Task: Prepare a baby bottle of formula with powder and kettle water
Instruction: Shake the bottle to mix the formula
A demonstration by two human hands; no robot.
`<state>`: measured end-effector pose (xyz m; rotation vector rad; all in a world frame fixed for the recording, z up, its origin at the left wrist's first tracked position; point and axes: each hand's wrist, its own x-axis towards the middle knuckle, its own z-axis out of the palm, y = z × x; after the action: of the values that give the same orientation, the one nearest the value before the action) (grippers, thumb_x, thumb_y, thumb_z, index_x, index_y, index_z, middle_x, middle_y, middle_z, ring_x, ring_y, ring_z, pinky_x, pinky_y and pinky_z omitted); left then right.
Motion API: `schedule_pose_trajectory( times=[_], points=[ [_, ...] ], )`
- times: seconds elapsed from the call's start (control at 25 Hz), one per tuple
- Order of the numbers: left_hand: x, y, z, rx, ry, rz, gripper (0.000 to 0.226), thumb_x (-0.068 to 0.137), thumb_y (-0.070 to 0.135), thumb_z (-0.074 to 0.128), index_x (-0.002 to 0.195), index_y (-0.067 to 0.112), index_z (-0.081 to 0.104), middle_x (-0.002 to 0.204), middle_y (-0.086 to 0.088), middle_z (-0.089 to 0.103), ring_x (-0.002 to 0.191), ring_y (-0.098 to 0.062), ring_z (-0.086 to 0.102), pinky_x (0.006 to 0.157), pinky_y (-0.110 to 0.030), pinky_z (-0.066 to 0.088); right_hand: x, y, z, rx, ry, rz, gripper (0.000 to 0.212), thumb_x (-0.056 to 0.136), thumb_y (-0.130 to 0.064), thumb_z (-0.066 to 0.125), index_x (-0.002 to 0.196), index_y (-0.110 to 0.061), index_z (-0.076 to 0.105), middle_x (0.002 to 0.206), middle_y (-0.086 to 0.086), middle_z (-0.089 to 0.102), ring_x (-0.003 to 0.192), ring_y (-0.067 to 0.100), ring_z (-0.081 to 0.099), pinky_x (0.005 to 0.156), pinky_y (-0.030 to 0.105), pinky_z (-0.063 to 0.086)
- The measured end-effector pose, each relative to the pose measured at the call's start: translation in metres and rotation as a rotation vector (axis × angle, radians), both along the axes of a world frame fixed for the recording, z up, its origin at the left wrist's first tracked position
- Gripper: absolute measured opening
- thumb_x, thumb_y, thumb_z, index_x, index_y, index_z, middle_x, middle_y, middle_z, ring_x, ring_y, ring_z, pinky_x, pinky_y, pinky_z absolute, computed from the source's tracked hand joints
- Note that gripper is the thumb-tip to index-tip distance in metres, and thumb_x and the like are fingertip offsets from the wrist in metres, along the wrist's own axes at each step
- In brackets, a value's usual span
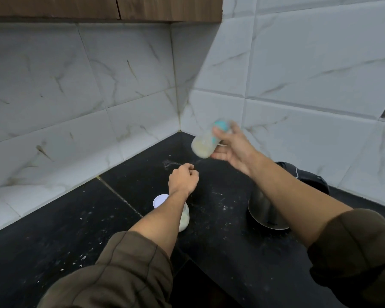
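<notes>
My right hand (pixel 233 150) holds a baby bottle (pixel 206 143) in the air above the black counter's back corner. The bottle is blurred and tilted, its teal collar up and to the right, with pale creamy liquid at its lower end. My left hand (pixel 182 180) is a closed fist over the counter, nothing visible in it. Under my left forearm stands a clear powder jar (pixel 183 218) with a white lid (pixel 159 200), holding pale powder. A steel kettle (pixel 262 210) sits beneath my right forearm, partly hidden.
The black stone counter (pixel 76 218) is speckled with spilled powder and has a wet smear near the corner (pixel 171 163). White marble tiles form the two walls. A dark kettle base or cord (pixel 307 176) lies by the right wall. Wooden cabinets hang above.
</notes>
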<state>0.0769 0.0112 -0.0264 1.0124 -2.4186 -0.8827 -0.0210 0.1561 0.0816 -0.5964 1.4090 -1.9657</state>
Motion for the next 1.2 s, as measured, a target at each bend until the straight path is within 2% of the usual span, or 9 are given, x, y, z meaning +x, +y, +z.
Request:
schedule_pose_trajectory(
  times=[0.12, 0.28, 0.48, 0.56, 0.68, 0.88, 0.96, 1.08, 1.2],
  points=[
    [-0.001, 0.0, 0.001, -0.012, -0.022, -0.018, 0.03, 0.101, 0.027, 0.055, 0.125, 0.017, 0.07, 0.105, -0.003, 0.073, 0.103, -0.027, 0.069, 0.088, -0.037, 0.053, 0.011, -0.001, 0.001, 0.07, 0.132, 0.126, 0.076, 0.09, -0.019, 0.078, 0.148, -0.04, 0.033, 0.127, 0.013, 0.069, 0.105, 0.036, 0.075, 0.078, 0.048, 0.063],
    [0.0, -0.004, -0.003, -0.013, -0.02, -0.019, 0.036, 0.101, 0.028, 0.054, 0.134, 0.023, 0.068, 0.121, -0.002, 0.075, 0.112, -0.025, 0.069, 0.096, -0.037, 0.054, 0.0, -0.013, 0.007, -0.237, -0.179, -0.266, 0.07, 0.094, -0.021, 0.077, 0.147, -0.031, 0.032, 0.136, 0.011, 0.061, 0.101, 0.034, 0.076, 0.075, 0.044, 0.063],
    [-0.002, -0.003, -0.002, -0.019, -0.053, -0.016, 0.023, 0.098, 0.027, 0.055, 0.111, 0.016, 0.071, 0.108, -0.007, 0.075, 0.105, -0.031, 0.069, 0.089, -0.038, 0.056, 0.009, -0.006, 0.006, 0.118, 0.18, 0.241, 0.072, 0.088, -0.021, 0.079, 0.147, -0.038, 0.041, 0.13, 0.016, 0.069, 0.109, 0.038, 0.073, 0.079, 0.05, 0.063],
    [-0.004, -0.003, -0.001, -0.014, -0.042, -0.018, 0.026, 0.097, 0.028, 0.055, 0.116, 0.02, 0.071, 0.112, -0.004, 0.076, 0.108, -0.03, 0.069, 0.091, -0.037, 0.054, 0.005, -0.006, 0.006, 0.017, 0.112, 0.14, 0.08, 0.087, -0.022, 0.081, 0.152, -0.034, 0.036, 0.132, 0.016, 0.067, 0.106, 0.039, 0.074, 0.076, 0.048, 0.063],
    [-0.002, -0.002, -0.002, -0.021, -0.031, -0.017, 0.036, 0.096, 0.029, 0.054, 0.128, 0.028, 0.071, 0.119, -0.001, 0.076, 0.113, -0.027, 0.068, 0.092, -0.034, 0.052, -0.009, -0.012, 0.008, -0.23, -0.162, -0.231, 0.077, 0.092, -0.022, 0.078, 0.153, -0.028, 0.03, 0.137, 0.015, 0.061, 0.102, 0.036, 0.076, 0.076, 0.046, 0.063],
    [-0.004, -0.003, -0.004, -0.042, -0.058, -0.039, 0.034, 0.098, 0.029, 0.057, 0.129, 0.026, 0.071, 0.12, -0.001, 0.075, 0.114, -0.027, 0.068, 0.093, -0.035, 0.051, 0.006, 0.002, 0.011, 0.06, 0.154, 0.172, 0.08, 0.084, -0.026, 0.079, 0.151, -0.037, 0.037, 0.126, 0.014, 0.071, 0.103, 0.037, 0.074, 0.071, 0.044, 0.064],
    [-0.004, -0.002, -0.004, -0.042, -0.051, -0.035, 0.034, 0.097, 0.03, 0.057, 0.128, 0.027, 0.071, 0.119, 0.0, 0.076, 0.114, -0.027, 0.068, 0.093, -0.034, 0.051, 0.003, 0.003, 0.008, -0.012, 0.11, 0.106, 0.085, 0.084, -0.025, 0.082, 0.154, -0.036, 0.035, 0.131, 0.013, 0.069, 0.105, 0.038, 0.074, 0.073, 0.046, 0.064],
    [-0.004, -0.002, -0.006, -0.035, -0.044, -0.026, 0.035, 0.096, 0.029, 0.055, 0.127, 0.028, 0.071, 0.12, -0.001, 0.075, 0.114, -0.028, 0.067, 0.091, -0.033, 0.051, -0.008, -0.001, 0.008, -0.246, -0.143, -0.245, 0.08, 0.092, -0.023, 0.079, 0.154, -0.029, 0.029, 0.141, 0.015, 0.059, 0.103, 0.037, 0.075, 0.079, 0.047, 0.063],
    [-0.003, -0.002, -0.007, -0.043, -0.054, -0.025, 0.035, 0.096, 0.029, 0.055, 0.128, 0.028, 0.071, 0.12, -0.002, 0.075, 0.115, -0.028, 0.067, 0.093, -0.035, 0.051, 0.002, 0.003, 0.012, -0.113, -0.011, -0.107, 0.068, 0.094, -0.021, 0.075, 0.147, -0.035, 0.034, 0.131, 0.013, 0.066, 0.102, 0.037, 0.075, 0.079, 0.048, 0.063]
  ],
)
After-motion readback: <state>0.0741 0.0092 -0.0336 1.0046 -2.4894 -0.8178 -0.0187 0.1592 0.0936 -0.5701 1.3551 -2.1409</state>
